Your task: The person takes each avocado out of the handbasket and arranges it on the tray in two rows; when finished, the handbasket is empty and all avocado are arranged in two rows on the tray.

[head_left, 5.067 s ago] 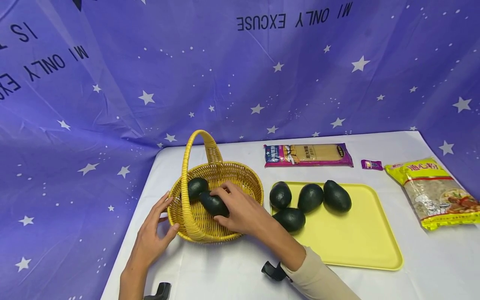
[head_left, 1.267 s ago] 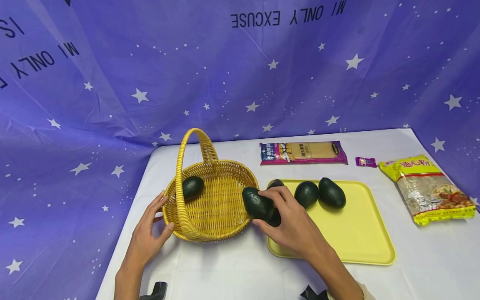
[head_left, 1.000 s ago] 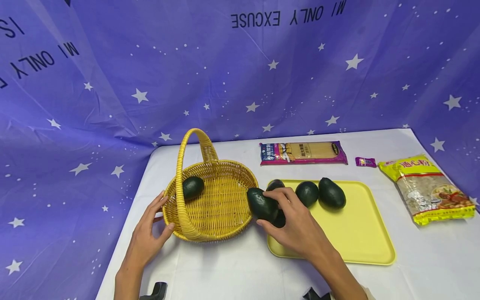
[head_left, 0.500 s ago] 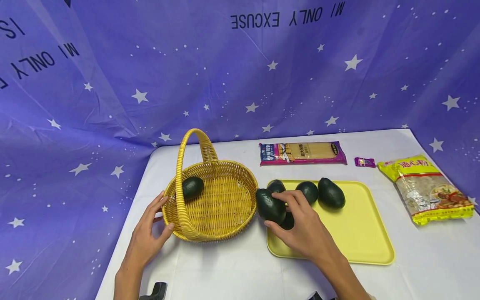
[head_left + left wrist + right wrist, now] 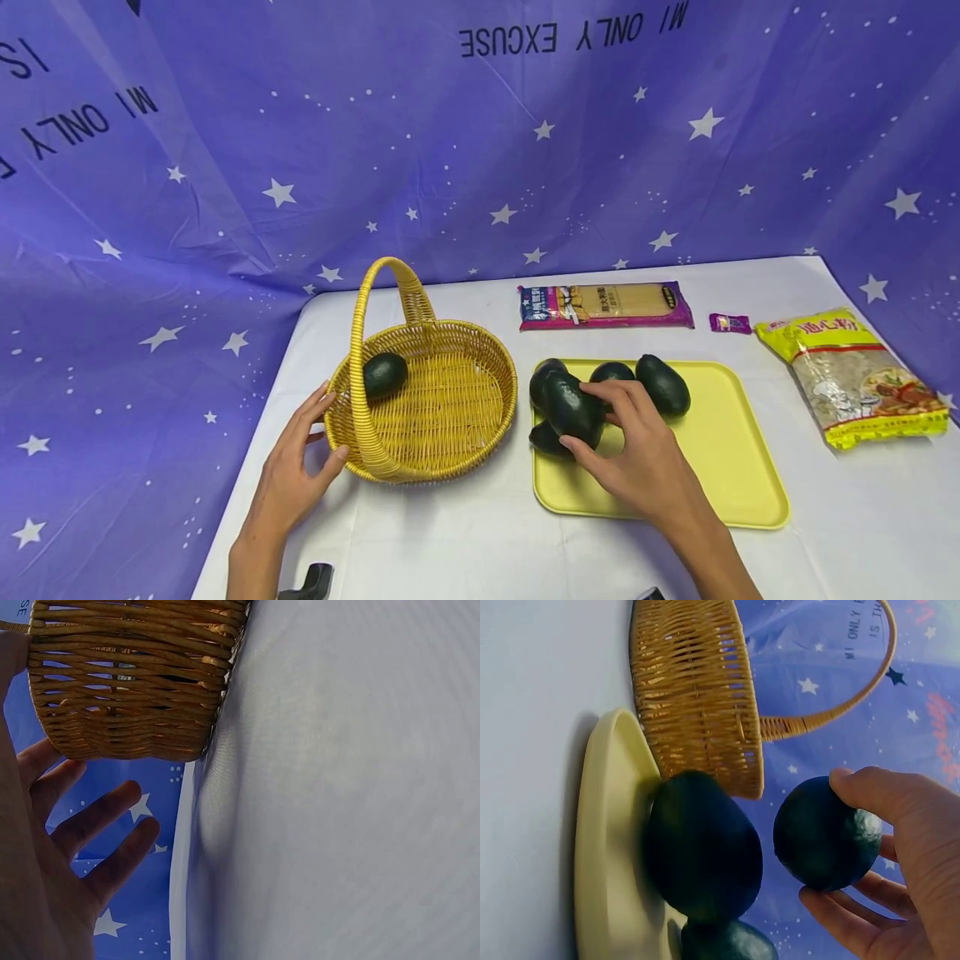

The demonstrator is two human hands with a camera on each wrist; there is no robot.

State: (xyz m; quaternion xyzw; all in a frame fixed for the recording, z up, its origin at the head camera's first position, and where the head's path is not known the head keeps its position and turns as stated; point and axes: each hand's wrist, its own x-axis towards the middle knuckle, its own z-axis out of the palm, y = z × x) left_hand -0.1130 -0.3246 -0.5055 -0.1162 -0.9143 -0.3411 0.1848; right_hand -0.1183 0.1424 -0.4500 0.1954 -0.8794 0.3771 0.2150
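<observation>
My right hand [image 5: 637, 446] pinches a dark green avocado [image 5: 573, 408] between thumb and fingers above the left part of a yellow tray [image 5: 697, 467]. In the right wrist view, the held avocado [image 5: 821, 836] hangs apart from another avocado [image 5: 705, 847] on the tray. Several more avocados, one of them [image 5: 663, 386] at the back, lie on the tray's left and rear. My left hand [image 5: 296, 471] touches the left side of a yellow wicker basket [image 5: 450, 475]; its fingers are spread and fairly straight in the left wrist view. One avocado [image 5: 385, 375] sits in the basket.
Behind the tray lies a pack of noodles [image 5: 607, 306]. A small purple packet [image 5: 730, 323] and a yellow-ended bag of pasta [image 5: 855, 379] are to the right. A purple star-printed cloth [image 5: 450, 150] hangs behind the white table.
My right hand has carried an avocado out of the basket and rightward over the tray, leaving one avocado in the basket. My left hand has stayed at the basket's side.
</observation>
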